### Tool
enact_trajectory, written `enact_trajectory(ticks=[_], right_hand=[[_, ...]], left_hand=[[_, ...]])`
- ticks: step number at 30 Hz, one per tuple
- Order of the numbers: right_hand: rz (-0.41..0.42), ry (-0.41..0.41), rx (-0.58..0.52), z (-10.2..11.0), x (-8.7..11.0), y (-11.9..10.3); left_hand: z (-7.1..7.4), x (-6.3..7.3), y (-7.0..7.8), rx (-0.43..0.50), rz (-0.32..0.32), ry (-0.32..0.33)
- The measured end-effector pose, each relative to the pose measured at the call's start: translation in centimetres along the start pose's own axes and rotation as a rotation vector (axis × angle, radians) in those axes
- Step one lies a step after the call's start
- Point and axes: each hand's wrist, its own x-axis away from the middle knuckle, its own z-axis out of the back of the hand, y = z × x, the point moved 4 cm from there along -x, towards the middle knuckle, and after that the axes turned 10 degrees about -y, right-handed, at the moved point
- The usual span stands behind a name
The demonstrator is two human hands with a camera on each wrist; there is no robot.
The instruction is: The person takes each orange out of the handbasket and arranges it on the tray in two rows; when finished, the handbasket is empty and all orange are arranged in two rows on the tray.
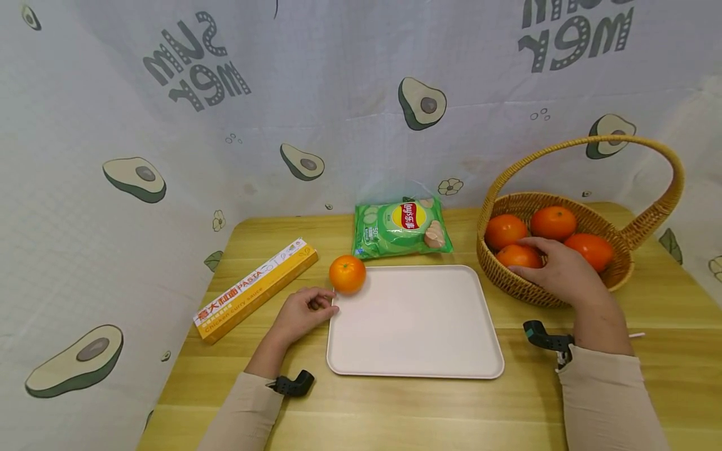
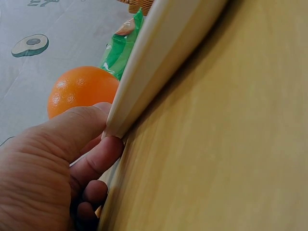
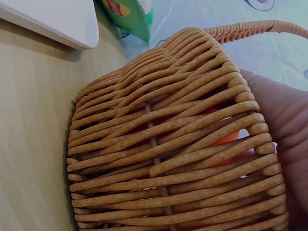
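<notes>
A white rectangular tray [image 1: 414,322] lies on the table, with one orange [image 1: 347,274] at its back left corner. My left hand [image 1: 301,315] pinches the tray's left rim between thumb and fingers; the left wrist view shows the thumb [image 2: 91,115] on top of the rim. Over the wicker basket [image 1: 507,283] at the right, my right hand [image 1: 564,269] reaches in and grips an orange [image 1: 516,255] at the near left side, thumb and fingers about it. Several more orange-red fruits [image 1: 553,223] lie in the basket. In the right wrist view the woven wall hides most of that grip.
A green bag of chips [image 1: 403,227] lies behind the tray. Left of the tray is a long yellow pasta box [image 1: 256,291], set at a slant. The basket's tall handle [image 1: 586,141] arches above the fruit. A printed curtain [image 1: 350,94] hangs behind the table.
</notes>
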Motion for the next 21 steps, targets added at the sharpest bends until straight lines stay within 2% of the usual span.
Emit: enact_trajectory(ticks=[21], right_hand=[[0.001, 0.017, -0.052, 0.51, 0.53, -0.32]], left_hand=[[-0.05, 0.06, -0.08, 0.008, 0.004, -0.005]])
